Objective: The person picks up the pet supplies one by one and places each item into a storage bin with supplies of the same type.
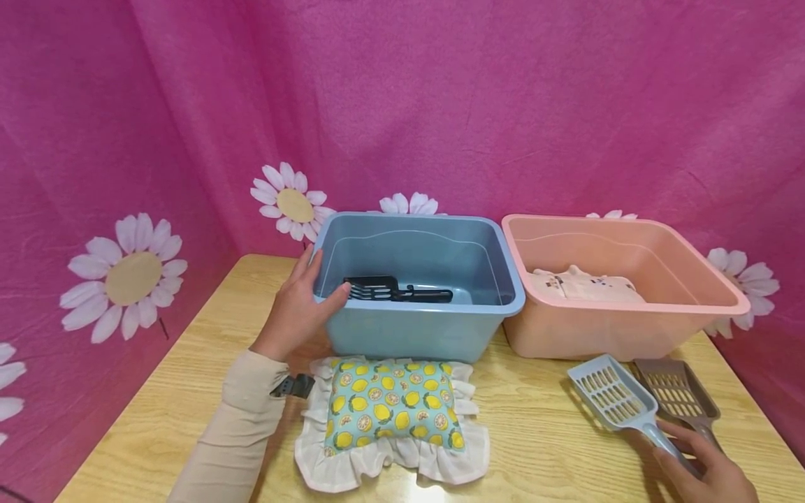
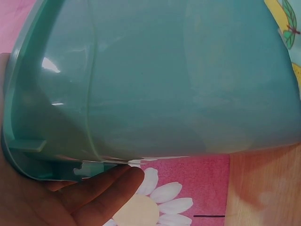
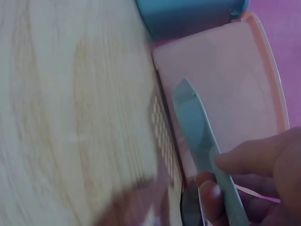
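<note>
My left hand (image 1: 298, 307) holds the front left corner of the blue plastic bin (image 1: 421, 328), thumb over the front rim and fingers along the left side. In the left wrist view its fingers (image 2: 113, 190) lie by the rim. A black slotted scoop (image 1: 402, 290) lies inside this bin. My right hand (image 1: 707, 468) pinches the handle of a light blue slotted litter scoop (image 1: 657, 436); the right wrist view shows the thumb on top. The scoop is tilted above the table, its shadow below. Beside it a brown litter scoop (image 1: 706, 391) lies on the table.
A pink bin (image 1: 578, 332) stands right of the blue one, with a white printed cloth item (image 1: 585, 286) inside. A lemon-print cushion (image 1: 393, 405) with white ruffles lies before the blue bin. Behind the wooden table (image 1: 534, 433) hangs a pink daisy curtain (image 1: 472, 105).
</note>
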